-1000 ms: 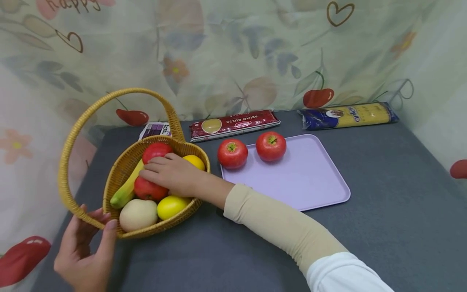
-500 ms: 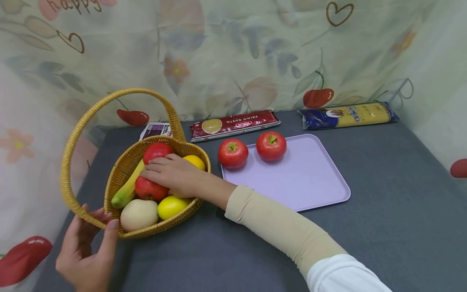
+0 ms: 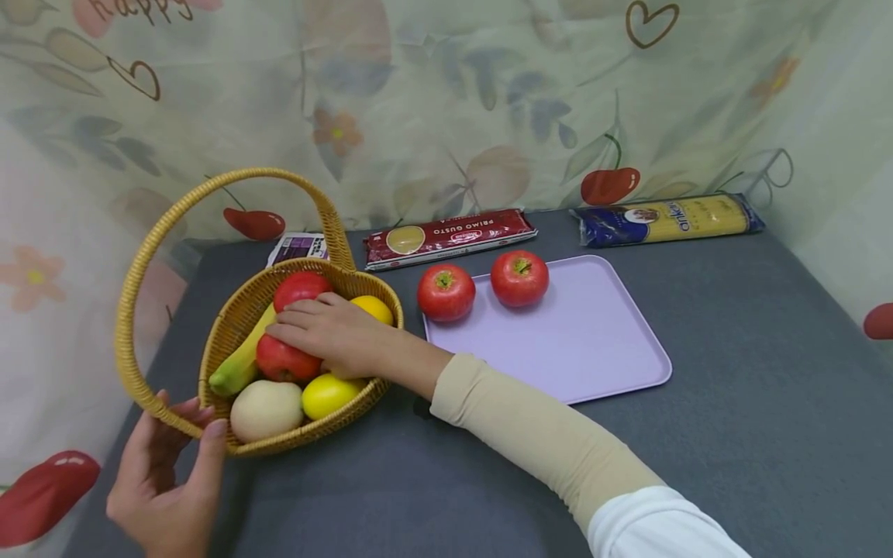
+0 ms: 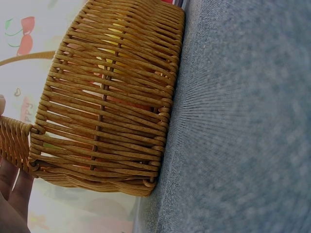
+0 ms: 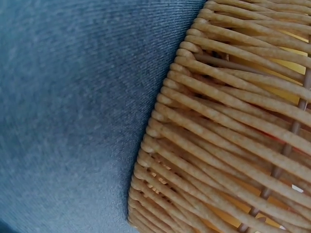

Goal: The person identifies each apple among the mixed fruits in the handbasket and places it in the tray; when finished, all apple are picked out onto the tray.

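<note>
In the head view, a wicker basket (image 3: 307,435) with a tall arched handle (image 3: 131,310) stands at the left of the table. My left hand (image 3: 167,484) grips the near base of that handle, thumb on the front and fingers behind. My right hand (image 3: 338,335) reaches into the basket, its fingers curled over a red apple (image 3: 282,360); the thumb is hidden. Around it lie another red apple (image 3: 300,287), a banana (image 3: 237,368), a pale beige round fruit (image 3: 267,412), a lemon (image 3: 330,396) and a yellow fruit (image 3: 373,308). Both wrist views mostly show the woven side.
Right of the basket lies a lilac tray (image 3: 593,341); two red apples, a left one (image 3: 446,293) and a right one (image 3: 519,279), sit at its back left. Behind are a red pasta packet (image 3: 453,239), a yellow and blue pasta packet (image 3: 670,221) and a purple-and-white packet (image 3: 300,246).
</note>
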`<state>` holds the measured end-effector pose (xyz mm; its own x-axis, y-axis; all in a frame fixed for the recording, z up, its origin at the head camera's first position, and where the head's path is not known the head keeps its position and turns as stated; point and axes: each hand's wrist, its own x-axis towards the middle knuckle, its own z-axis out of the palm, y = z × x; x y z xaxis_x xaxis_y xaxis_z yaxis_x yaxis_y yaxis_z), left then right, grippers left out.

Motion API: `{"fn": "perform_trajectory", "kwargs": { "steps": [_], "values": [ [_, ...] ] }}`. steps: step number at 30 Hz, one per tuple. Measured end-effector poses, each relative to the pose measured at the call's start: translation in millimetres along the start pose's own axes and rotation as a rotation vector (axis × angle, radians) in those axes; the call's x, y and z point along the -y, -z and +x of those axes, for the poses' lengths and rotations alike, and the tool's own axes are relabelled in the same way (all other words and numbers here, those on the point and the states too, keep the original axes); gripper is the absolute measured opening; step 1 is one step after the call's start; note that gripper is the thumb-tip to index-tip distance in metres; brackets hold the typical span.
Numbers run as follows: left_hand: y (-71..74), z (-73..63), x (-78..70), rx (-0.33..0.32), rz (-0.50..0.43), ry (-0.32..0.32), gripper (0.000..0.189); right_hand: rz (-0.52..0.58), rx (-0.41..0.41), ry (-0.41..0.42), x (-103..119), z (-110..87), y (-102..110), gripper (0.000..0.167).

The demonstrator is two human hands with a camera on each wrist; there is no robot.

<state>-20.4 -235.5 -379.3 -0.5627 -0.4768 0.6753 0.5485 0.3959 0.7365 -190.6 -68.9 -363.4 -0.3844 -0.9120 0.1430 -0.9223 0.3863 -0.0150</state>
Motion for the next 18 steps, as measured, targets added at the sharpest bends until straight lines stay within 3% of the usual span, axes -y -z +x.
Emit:
{"fn": "perform_trajectory", "kwargs": {
  "steps": [9,18],
  "values": [
    [-0.7,-1.2,-2.3,-0.005,0.043,0.028,0.049,0.111,-0.054,-0.028,-1.9,0.5,0.7,0.080],
    [-1.8,-1.0,-3.3,-0.009,0.030,0.027,0.049,0.211,-0.250,-0.033,-4.5,-1.8,3.5,0.081]
  ]
}}
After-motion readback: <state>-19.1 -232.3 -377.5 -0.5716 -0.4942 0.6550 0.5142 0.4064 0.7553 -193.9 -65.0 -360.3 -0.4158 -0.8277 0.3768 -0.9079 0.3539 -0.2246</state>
